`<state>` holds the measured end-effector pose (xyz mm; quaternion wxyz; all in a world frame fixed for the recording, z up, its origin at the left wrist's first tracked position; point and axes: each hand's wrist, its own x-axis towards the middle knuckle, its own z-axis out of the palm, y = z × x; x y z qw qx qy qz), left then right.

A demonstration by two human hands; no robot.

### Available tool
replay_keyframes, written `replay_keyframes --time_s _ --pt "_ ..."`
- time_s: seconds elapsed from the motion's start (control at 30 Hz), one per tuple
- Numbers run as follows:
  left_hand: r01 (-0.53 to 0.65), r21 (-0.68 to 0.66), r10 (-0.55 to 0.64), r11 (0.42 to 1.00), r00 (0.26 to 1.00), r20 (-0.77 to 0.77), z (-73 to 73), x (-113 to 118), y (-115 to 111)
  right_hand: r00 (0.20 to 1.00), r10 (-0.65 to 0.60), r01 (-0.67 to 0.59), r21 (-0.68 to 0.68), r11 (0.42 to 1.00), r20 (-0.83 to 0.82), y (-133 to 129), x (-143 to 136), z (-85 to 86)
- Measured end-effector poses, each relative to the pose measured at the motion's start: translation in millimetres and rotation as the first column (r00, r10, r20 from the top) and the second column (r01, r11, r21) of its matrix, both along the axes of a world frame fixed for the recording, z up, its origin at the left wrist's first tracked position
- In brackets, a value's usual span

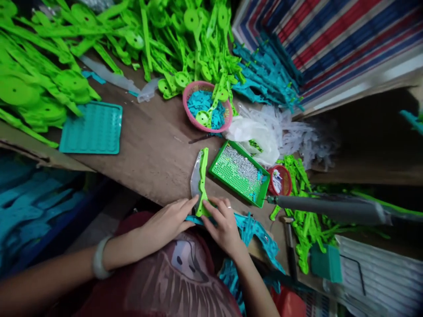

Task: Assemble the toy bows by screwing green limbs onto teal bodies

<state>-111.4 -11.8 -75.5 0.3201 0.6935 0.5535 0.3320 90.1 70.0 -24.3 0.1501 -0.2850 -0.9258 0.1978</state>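
A bright green plastic piece [204, 176] lies lengthwise at the table's front edge, with a clear translucent curved piece [195, 178] along its left side. My left hand [168, 220] has its fingertips pressed on the lower end of the clear piece and the thumb lower down, by a blue strip [194, 219]. From the right, my right hand [223, 222] closes its fingers on the lower end of the green piece. Blue plastic parts [261, 235] extend to the right, behind and beyond my right hand.
A green tray [239, 174] of small metal pieces stands right of the green piece. Behind it are a pink basket [187, 112] of blue parts and piled green parts [145, 39]. A grey tool [330, 208], a small red basket [289, 180] and a hammer [290, 246] are at the right.
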Motion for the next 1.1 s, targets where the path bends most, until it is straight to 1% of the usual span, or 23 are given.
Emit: replay_keyframes --time_s 0.1,0.17,0.2,0.27,0.33,0.37,0.43,0.47,0.53,0.57,0.63,0.7,0.77,0.9,1.0,1.1 --pt "-0.012 -0.033 0.013 0.999 0.999 0.035 0.5 4 -4 0.992 0.045 -0.046 0.005 0.999 0.115 1 0 8.4" --pt "-0.030 -0.014 0.030 0.999 0.999 -0.015 2.8 8 -7 0.983 0.059 -0.063 0.018 0.998 0.171 1 -1 11.8" --pt "-0.040 0.017 0.041 0.999 0.997 -0.071 4.3 9 -7 0.980 0.070 -0.076 0.023 0.997 0.185 1 -1 12.6" --pt "-0.034 0.146 0.065 0.989 0.975 -0.214 7.1 12 -7 0.977 0.100 -0.108 0.028 0.994 0.188 0 0 12.7" --pt "0.025 0.295 0.082 0.955 0.935 -0.344 8.1 13 -5 0.975 0.136 -0.143 0.023 0.990 0.176 0 5 11.7" --pt "0.063 0.347 0.083 0.936 0.917 -0.390 7.8 13 -5 0.974 0.152 -0.157 0.020 0.987 0.166 0 7 11.0" --pt "0.128 0.372 0.055 0.919 0.895 -0.442 6.8 11 -4 0.972 0.181 -0.184 0.008 0.983 0.152 1 13 9.8" --pt "0.149 0.362 0.029 0.920 0.897 -0.442 6.5 9 -3 0.970 0.193 -0.195 0.003 0.981 0.147 1 16 9.3" --pt "0.151 0.361 -0.005 0.920 0.927 -0.375 7.1 3 0 0.967 0.202 -0.203 -0.008 0.979 0.154 3 20 8.7" --pt "0.122 0.366 0.005 0.923 0.945 -0.327 7.8 -2 2 0.965 0.204 -0.204 -0.015 0.979 0.163 3 21 8.5" --pt "0.041 0.365 0.064 0.930 0.961 -0.270 9.4 -11 7 0.961 0.208 -0.205 -0.035 0.978 0.182 5 23 8.1" --pt "0.005 0.347 0.098 0.938 0.956 -0.278 9.5 -19 11 0.957 0.218 -0.210 -0.059 0.976 0.192 7 24 7.6" --pt "0.044 0.329 0.065 0.943 0.948 -0.312 7.7 -24 14 0.955 0.229 -0.221 -0.064 0.973 0.190 9 24 7.4" --pt "0.127 0.355 0.019 0.926 0.925 -0.380 4.7 -28 17 0.946 0.248 -0.244 -0.046 0.969 0.208 9 22 9.0" --pt "0.157 0.396 0.005 0.905 0.925 -0.379 6.6 -33 21 0.936 0.237 -0.245 0.001 0.969 0.260 7 21 10.7" --pt "0.193 0.391 -0.021 0.900 0.914 -0.405 9.0 -36 24 0.921 0.247 -0.266 0.026 0.964 0.302 7 21 9.1"
